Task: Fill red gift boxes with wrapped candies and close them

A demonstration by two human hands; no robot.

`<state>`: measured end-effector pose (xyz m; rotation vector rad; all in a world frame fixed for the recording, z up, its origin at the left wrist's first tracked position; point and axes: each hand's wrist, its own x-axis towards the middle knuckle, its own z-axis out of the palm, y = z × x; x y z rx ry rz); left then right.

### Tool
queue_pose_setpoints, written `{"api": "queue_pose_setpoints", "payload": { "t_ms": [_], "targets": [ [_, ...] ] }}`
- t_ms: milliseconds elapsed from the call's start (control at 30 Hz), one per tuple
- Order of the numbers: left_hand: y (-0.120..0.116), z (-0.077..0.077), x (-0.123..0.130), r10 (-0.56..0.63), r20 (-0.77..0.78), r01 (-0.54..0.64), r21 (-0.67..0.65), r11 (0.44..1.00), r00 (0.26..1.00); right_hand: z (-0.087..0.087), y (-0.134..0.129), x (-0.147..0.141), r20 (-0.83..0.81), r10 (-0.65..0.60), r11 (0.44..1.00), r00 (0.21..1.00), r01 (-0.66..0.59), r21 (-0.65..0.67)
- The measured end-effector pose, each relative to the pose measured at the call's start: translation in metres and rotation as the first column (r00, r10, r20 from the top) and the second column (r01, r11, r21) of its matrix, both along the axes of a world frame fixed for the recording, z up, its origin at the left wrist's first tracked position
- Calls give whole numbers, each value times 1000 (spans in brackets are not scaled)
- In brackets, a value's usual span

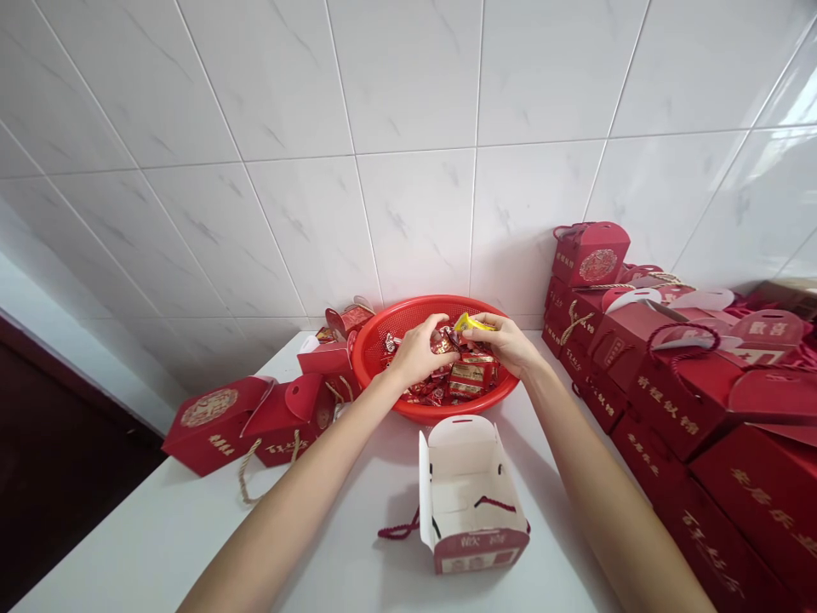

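A red plastic basket (367, 358) on the white table holds many small wrapped candies. Over it, my left hand (418, 351) curls its thumb and fingers around a red-and-gold wrapped candy (445, 341). From the other side, my right hand (507, 343) pinches a yellow-wrapped candy (471, 323) just above the pile. A larger red-and-gold packet (469, 377) lies among the candies below. Between my forearms stands an open gift box (465, 485), white inside and red outside, with nothing seen in it but its dark red cord.
Stacked red gift boxes (677, 383) with rope handles fill the right side of the table. More closed red boxes (220, 421) stand at the left, beside the basket. A tiled wall (414, 204) rises directly behind. The white table's left edge (121, 502) borders a dark area.
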<state>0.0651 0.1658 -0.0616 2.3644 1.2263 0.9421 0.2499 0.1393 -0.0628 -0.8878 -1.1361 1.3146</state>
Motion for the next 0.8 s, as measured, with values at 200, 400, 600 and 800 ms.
{"api": "queue_pose_setpoints", "payload": {
  "t_ms": [200,400,600,800],
  "targets": [
    [-2,-1,-1,-120,115,124,-29,992,986,1,-3,-2,121,53,998,991,-50,-33],
    [1,-3,-1,-167,280,220,-171,960,945,0,-1,-2,108,-34,999,994,34,-1],
    [9,-8,0,-162,375,242,-177,954,913,-2,1,-2,32,-67,998,997,67,16],
    [11,-8,-3,-40,349,67,-66,996,936,-4,4,-2,32,-114,993,993,114,18]
  ]
}}
